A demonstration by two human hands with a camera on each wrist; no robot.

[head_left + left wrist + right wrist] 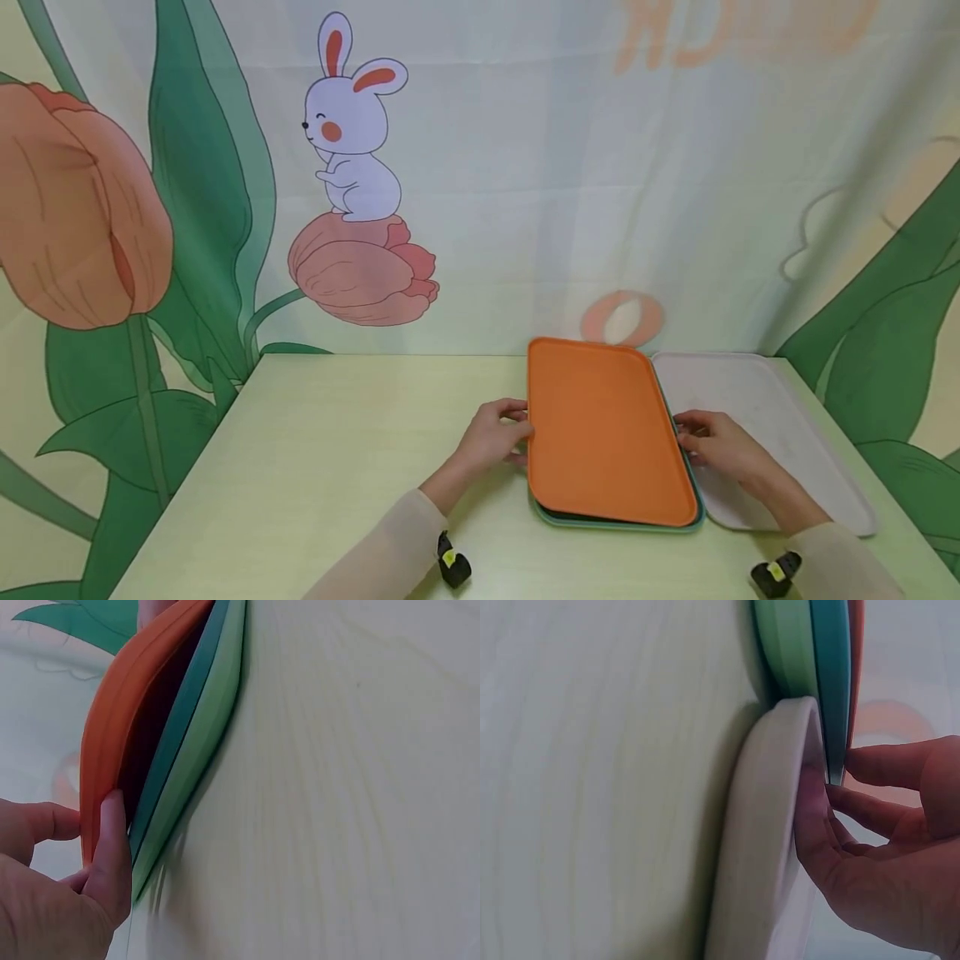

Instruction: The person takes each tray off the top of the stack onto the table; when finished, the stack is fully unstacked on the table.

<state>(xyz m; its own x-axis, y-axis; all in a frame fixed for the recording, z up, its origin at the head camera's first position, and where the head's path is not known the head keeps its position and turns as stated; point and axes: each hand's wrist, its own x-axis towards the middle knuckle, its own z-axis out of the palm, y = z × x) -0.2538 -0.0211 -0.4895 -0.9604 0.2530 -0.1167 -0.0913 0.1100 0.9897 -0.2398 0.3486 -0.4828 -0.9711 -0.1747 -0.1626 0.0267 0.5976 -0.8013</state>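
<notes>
An orange tray (607,433) tops a stack, over a teal tray (180,712) and a light green tray (202,724). My left hand (487,437) pinches the orange tray's left edge, thumb on its underside and fingers over the rim. That side is raised, with a dark gap above the teal tray. At the opposite edge, my right hand (723,446) has its fingertips at the orange rim, close against the teal one. Its thumb side is beside the white tray (787,467), which lies flat right of the stack.
The pale wooden table (337,467) extends left of the stack. Behind it hangs a curtain (495,167) printed with a rabbit and tulips. Black wrist devices (453,567) sit by both sleeves.
</notes>
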